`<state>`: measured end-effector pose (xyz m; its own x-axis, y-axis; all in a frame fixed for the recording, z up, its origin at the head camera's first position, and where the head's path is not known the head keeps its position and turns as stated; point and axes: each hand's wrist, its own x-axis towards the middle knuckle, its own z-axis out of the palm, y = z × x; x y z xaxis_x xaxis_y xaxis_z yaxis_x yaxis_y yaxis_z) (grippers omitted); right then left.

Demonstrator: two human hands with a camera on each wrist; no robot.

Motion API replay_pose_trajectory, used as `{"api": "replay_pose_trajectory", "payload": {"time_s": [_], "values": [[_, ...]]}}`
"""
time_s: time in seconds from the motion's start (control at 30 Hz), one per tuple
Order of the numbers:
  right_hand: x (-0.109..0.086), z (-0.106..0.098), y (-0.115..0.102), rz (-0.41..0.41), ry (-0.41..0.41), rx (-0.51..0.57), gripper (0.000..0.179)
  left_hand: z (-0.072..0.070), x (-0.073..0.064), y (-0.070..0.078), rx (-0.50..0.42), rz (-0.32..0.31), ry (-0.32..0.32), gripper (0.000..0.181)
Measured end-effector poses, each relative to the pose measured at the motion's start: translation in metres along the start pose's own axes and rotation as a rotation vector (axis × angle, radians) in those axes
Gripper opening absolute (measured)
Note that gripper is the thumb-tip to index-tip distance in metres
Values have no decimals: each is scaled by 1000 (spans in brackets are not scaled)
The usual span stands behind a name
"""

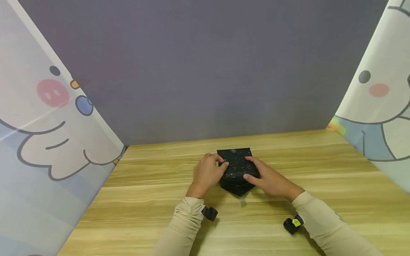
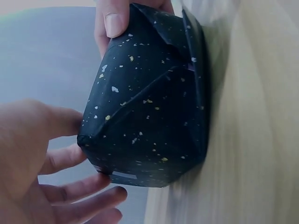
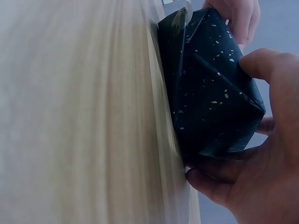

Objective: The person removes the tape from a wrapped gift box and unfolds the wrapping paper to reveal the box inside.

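A box wrapped in black paper with white and gold specks (image 1: 238,167) sits on the wooden table between both hands. One folded end, with creased triangular flaps, faces the person. A pointed flap spreads toward the near side, and a strip of clear tape (image 1: 242,201) sticks out from its tip. My left hand (image 1: 206,174) pinches the box's left edge between thumb and index finger; its other fingers hang below in the left wrist view. From the right, my right hand (image 1: 269,179) grips the box, thumb on the near top edge, fingers along the side.
Light wood-grain tabletop (image 1: 134,220) stretches around the box. A grey panel (image 1: 205,71) rises behind the table. Cartoon-printed sheets stand at the left (image 1: 48,142) and right (image 1: 381,106). Each wrist wears a black strapped camera.
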<state>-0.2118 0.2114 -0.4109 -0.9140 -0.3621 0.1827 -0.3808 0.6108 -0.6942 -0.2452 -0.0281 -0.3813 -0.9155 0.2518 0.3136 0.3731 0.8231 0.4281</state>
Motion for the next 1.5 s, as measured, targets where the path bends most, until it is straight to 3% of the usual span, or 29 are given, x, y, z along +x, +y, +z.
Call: {"api": "replay_pose_trajectory", "payload": {"time_s": [0.23,0.47,1.5], "values": [[1,2,-4,2,-6,-4,78,-3,3,1,101,5,18,30],[0,1,-5,11,-6,-14,78,-2,4,3,146,1,38,32],[1,0,-1,4,9,-33,77,4,7,3,169,36,123,30]]}}
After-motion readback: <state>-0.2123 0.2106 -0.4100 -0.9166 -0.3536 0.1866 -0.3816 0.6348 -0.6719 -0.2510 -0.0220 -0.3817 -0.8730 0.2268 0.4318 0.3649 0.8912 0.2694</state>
